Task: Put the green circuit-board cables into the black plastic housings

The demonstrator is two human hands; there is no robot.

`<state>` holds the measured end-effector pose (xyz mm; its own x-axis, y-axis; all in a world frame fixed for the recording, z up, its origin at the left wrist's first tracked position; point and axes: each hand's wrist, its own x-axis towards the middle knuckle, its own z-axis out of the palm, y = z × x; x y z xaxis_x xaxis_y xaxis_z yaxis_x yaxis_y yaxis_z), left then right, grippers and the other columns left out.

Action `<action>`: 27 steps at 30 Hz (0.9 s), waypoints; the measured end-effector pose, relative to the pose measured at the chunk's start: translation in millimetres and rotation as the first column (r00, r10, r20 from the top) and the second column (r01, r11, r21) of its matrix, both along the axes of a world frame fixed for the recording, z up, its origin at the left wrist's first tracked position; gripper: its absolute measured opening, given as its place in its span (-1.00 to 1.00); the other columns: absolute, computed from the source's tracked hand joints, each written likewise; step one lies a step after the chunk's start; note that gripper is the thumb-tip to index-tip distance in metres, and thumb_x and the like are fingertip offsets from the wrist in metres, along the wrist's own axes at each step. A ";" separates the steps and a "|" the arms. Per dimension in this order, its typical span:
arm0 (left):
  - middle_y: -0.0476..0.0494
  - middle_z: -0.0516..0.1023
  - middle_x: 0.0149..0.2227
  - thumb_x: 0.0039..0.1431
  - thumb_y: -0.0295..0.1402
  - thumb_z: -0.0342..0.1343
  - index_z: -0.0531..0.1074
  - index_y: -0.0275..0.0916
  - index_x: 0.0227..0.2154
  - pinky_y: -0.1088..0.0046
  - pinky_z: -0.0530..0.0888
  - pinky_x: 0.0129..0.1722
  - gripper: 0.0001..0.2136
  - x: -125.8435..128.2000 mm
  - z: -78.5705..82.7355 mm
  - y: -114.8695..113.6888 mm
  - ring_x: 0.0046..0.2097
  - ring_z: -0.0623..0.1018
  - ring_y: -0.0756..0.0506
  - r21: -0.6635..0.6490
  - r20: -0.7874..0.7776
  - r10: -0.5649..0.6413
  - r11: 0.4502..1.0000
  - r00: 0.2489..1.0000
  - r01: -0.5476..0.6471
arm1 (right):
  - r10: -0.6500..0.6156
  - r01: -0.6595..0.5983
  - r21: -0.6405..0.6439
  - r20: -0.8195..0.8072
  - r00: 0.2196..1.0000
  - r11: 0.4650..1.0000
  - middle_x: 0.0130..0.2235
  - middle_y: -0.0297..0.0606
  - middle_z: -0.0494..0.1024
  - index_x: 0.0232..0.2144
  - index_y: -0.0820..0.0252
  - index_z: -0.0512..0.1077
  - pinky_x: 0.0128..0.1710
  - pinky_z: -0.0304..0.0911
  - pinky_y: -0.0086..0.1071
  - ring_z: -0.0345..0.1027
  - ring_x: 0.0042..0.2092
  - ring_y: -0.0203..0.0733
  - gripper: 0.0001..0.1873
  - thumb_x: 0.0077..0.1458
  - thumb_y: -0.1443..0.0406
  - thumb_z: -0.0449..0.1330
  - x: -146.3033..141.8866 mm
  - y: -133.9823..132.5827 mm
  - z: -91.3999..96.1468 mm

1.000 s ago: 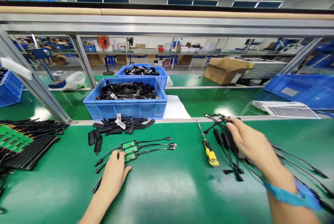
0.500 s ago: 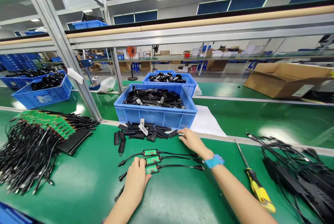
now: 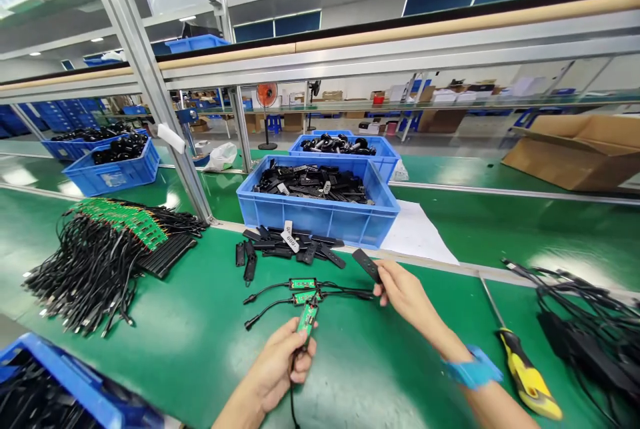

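My left hand grips a green circuit board set in a black casing, with black cable running from its ends. Between the fingertips of my right hand is a black plastic cover with small holes, raised above the bench. Two more cabled circuit boards, an upper one and a lower one, lie side by side beyond my left hand. A loose pile of black covers, a few pale ones among them, sits in front of a blue bin filled with similar pieces.
A heap of cabled boards spreads at the left, above another blue bin in the corner. To the right lie a yellow-handled screwdriver and tangled black cables. A metal post rises behind; a cardboard box stands at the back right.
My left hand has lifted the nearest cabled board off the bench and tilted it upright. My right hand has picked up a black cover from the pile and moved right with it.
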<state>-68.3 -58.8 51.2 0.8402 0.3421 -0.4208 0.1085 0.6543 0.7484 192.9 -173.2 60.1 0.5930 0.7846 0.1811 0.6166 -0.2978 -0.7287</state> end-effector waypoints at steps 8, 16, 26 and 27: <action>-0.24 0.56 -0.21 -0.18 -0.24 0.44 0.47 -0.37 -0.11 0.51 0.50 -0.38 -0.46 6.2 3.8 -32.7 -0.39 0.59 -0.02 0.114 0.098 -0.137 0.986 0.986 0.125 | 0.185 -0.091 0.196 -0.546 0.817 0.976 -0.47 -0.39 0.31 -0.31 0.17 0.39 -0.63 0.02 -0.49 0.09 -0.56 -0.39 -0.58 0.06 -0.06 0.23 -92.2 -41.2 41.8; -0.24 0.57 -0.19 -0.34 -0.36 0.52 0.55 -0.34 -0.17 0.53 0.49 -0.32 -0.45 3.5 2.7 -36.7 -0.33 0.61 -0.05 0.118 0.088 -0.167 0.981 0.982 0.156 | 0.180 -0.078 0.185 -0.635 0.752 0.980 -0.55 -0.42 0.34 -0.40 0.20 0.39 -0.64 0.04 -0.48 0.11 -0.61 -0.40 -0.51 -0.02 -0.11 0.27 -112.2 -31.7 26.2; -0.19 0.56 -0.28 -0.28 -0.27 0.50 0.54 -0.39 -0.18 0.52 0.48 -0.39 -0.47 4.8 1.4 -36.3 -0.43 0.56 0.02 0.127 0.084 -0.142 0.983 0.986 0.131 | 0.202 -0.057 0.230 -0.676 0.709 0.971 -0.58 -0.40 0.38 -0.41 0.22 0.41 -0.62 0.17 -0.47 0.21 -0.62 -0.36 -0.55 0.00 -0.07 0.29 -114.7 -25.6 21.8; -0.19 0.56 -0.28 -0.30 -0.28 0.51 0.54 -0.39 -0.18 0.52 0.48 -0.39 -0.45 4.8 1.7 -35.8 -0.43 0.55 0.03 0.119 0.080 -0.147 0.983 0.986 0.137 | 0.201 -0.048 0.234 -0.690 0.696 0.971 -0.59 -0.41 0.37 -0.41 0.22 0.42 -0.62 0.16 -0.47 0.19 -0.62 -0.38 -0.56 0.00 -0.06 0.30 -113.3 -25.7 21.7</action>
<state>-63.5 -94.6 52.9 0.9157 0.2579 -0.3081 0.1240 0.5479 0.8273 79.6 -198.9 81.8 0.5047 0.8574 -0.1009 -0.0790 -0.0706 -0.9944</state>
